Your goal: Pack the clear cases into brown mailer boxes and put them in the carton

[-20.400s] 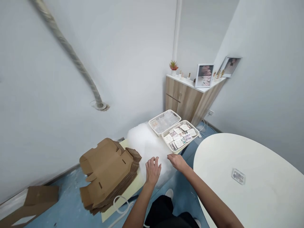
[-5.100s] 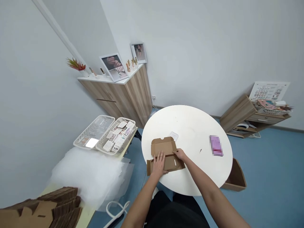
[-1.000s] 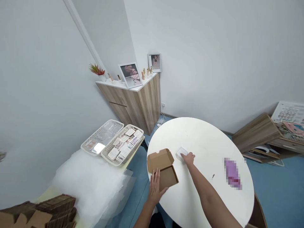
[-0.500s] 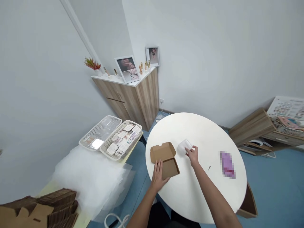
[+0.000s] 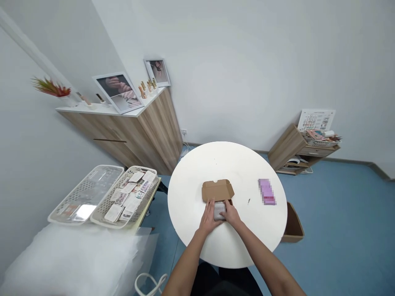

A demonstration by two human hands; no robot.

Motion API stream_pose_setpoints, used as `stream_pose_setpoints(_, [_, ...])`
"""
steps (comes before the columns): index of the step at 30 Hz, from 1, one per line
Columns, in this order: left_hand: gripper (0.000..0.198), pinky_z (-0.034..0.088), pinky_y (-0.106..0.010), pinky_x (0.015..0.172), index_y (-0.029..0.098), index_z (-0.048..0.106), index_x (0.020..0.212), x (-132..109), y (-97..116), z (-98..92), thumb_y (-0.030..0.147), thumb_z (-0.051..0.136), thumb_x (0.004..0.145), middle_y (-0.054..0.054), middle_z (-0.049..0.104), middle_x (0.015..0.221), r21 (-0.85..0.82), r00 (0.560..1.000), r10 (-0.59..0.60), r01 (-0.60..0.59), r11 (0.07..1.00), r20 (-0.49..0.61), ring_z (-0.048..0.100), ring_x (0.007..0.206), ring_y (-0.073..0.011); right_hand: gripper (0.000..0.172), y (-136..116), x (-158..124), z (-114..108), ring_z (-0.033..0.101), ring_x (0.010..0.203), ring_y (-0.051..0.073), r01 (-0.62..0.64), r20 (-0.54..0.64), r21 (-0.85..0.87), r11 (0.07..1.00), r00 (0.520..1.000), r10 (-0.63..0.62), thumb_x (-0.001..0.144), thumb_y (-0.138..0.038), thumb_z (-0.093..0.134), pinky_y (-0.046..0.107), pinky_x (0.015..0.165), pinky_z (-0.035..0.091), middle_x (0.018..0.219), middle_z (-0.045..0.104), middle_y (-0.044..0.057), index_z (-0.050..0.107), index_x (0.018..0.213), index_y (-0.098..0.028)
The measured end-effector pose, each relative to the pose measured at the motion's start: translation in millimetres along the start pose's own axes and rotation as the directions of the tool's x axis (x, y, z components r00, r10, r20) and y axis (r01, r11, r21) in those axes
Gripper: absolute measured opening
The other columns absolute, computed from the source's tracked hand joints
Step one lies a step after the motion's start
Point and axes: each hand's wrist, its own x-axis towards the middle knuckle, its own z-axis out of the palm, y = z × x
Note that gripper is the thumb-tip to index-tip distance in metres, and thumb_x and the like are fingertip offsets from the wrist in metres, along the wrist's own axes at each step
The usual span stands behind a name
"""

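Now my left hand (image 5: 206,220) and right hand (image 5: 231,215) hold a small plastic packet (image 5: 219,211) between narrowly closed fingers (image 5: 211,204), over the open kraft mailer box (image 5: 231,202). Its lid (image 5: 217,190) stands unclosed just beyond my fingers.

Nothing can be read: the printed cards (image 5: 126,201) in the basket (image 5: 151,193) left of the round white counter (image 5: 247,172) and the wall chart (image 5: 316,119) are too small, and the pink packet (image 5: 267,191) is pixelated.
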Motion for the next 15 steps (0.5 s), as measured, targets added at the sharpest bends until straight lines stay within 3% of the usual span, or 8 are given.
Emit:
stream_pose_setpoints(6, [0.106, 0.024, -0.054, 0.114, 0.02, 0.001, 0.153, 0.8, 2.3, -2.0, 0.044, 0.067, 0.075, -0.015, 0.022, 0.158, 0.176, 0.999, 0.04, -0.041, 0.983, 0.01, 0.01, 0.147, -0.0333, 0.027, -8.2, -12.4, 5.9, 0.053, 0.112, 0.029, 0.06, -0.121, -0.219, 0.974, 0.989, -0.088, 0.073, -0.031, 0.071, 0.033, 0.077, 0.048, 0.116, 0.056, 0.013, 0.059, 0.096, -0.022])
stream_pose_setpoints(9, [0.094, 0.013, -0.061, 0.115, 0.021, 0.011, 0.153, -4.1, 8.5, -10.5, 0.048, 0.062, 0.079, -0.015, 0.026, 0.157, 0.298, 0.993, 0.119, -0.116, 0.948, 0.008, 0.017, 0.146, -0.0352, 0.027, -3.0, -9.8, 0.6, 0.054, 0.106, 0.028, 0.069, -0.219, -0.116, 0.991, 0.971, -0.093, 0.075, -0.035, 0.068, 0.034, 0.079, 0.047, 0.111, 0.057, 0.011, 0.057, 0.095, -0.022])
stream_pose_setpoints(11, [0.076, 0.012, -0.058, 0.116, 0.022, 0.023, 0.15, -5.9, 9.9, -21.0, 0.045, 0.055, 0.084, -0.014, 0.033, 0.153, 0.295, 0.983, 0.175, -0.15, 0.944, -0.06, 0.023, 0.144, -0.0326, 0.024, 7.5, -0.3, -12.8, 0.058, 0.094, 0.024, -0.034, -0.291, 0.082, 0.996, 0.955, 0.057, 0.083, -0.044, 0.057, 0.034, 0.076, 0.047, 0.104, 0.058, 0.01, 0.055, 0.091, -0.022])
stream_pose_setpoints(13, [0.058, 0.019, -0.054, 0.116, 0.019, 0.035, 0.142, -1.6, 7.6, -34.9, 0.039, 0.047, 0.089, -0.016, 0.043, 0.145, 0.184, 0.971, 0.093, -0.053, 0.981, -0.218, 0.033, 0.14, -0.0296, 0.032, 20.8, 14.8, -33.3, 0.058, 0.083, 0.021, -0.18, -0.31, 0.313, 0.933, 0.909, 0.279, 0.088, -0.052, 0.043, 0.033, 0.073, 0.046, 0.097, 0.059, 0.008, 0.053, 0.086, -0.021])
stream_pose_setpoints(15, [0.052, 0.03, -0.05, 0.111, 0.015, 0.039, 0.136, 11.1, 3.0, -50.3, 0.038, 0.044, 0.089, -0.018, 0.048, 0.137, -0.055, 0.915, -0.19, 0.182, 0.982, -0.356, 0.042, 0.133, -0.0286, 0.034, 31.9, 32.2, -56.0, 0.058, 0.086, 0.021, -0.226, -0.298, 0.445, 0.866, 0.875, 0.382, 0.086, -0.054, 0.044, 0.032, 0.075, 0.046, 0.095, 0.061, 0.008, 0.052, 0.086, -0.021])
